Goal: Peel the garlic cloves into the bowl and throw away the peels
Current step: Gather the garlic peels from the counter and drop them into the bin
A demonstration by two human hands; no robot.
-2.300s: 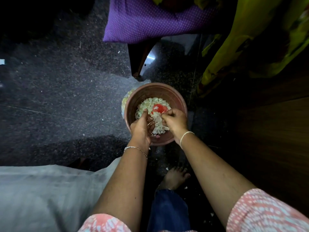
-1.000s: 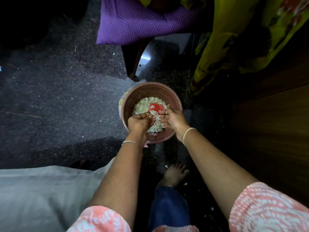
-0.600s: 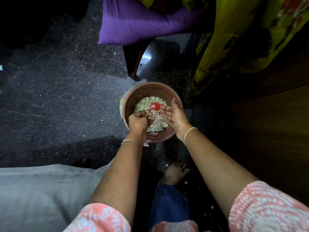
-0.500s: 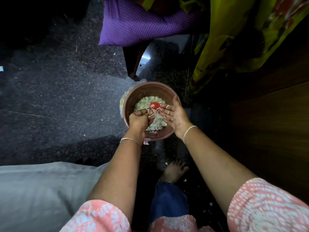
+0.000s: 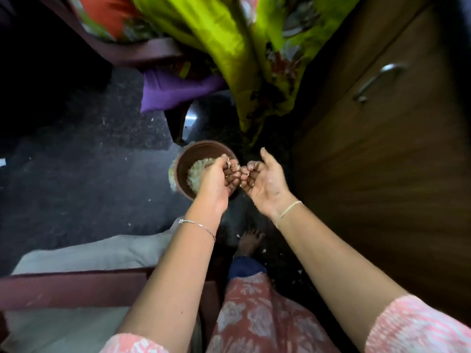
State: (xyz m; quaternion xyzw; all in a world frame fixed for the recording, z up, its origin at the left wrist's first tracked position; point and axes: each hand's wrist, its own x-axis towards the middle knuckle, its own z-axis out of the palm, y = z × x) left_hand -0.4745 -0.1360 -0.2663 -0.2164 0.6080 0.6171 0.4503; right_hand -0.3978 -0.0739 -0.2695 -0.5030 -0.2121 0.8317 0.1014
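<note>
A brown bowl (image 5: 201,151) stands on the dark floor, with a heap of pale garlic peels (image 5: 197,173) inside. Both hands are raised above its right side, knuckles nearly touching. My left hand (image 5: 219,179) has its fingers curled round a small bunch of peels; white bits show at the fingertips. My right hand (image 5: 266,180) is turned palm up, thumb out, with its fingers curled over a few peel bits. The hands hide part of the bowl. No peeled cloves can be made out.
A wooden cabinet with a metal handle (image 5: 377,80) fills the right side. Green cloth (image 5: 242,59) and purple cloth (image 5: 173,90) hang behind the bowl, by a dark chair leg (image 5: 178,126). A grey cushion (image 5: 89,250) lies lower left. My foot (image 5: 248,240) rests on the peel-flecked floor.
Both hands were down in the bowl gathering peels; now they are lifted out and closed round peels. The view has pulled back and up, so the bowl looks smaller.
</note>
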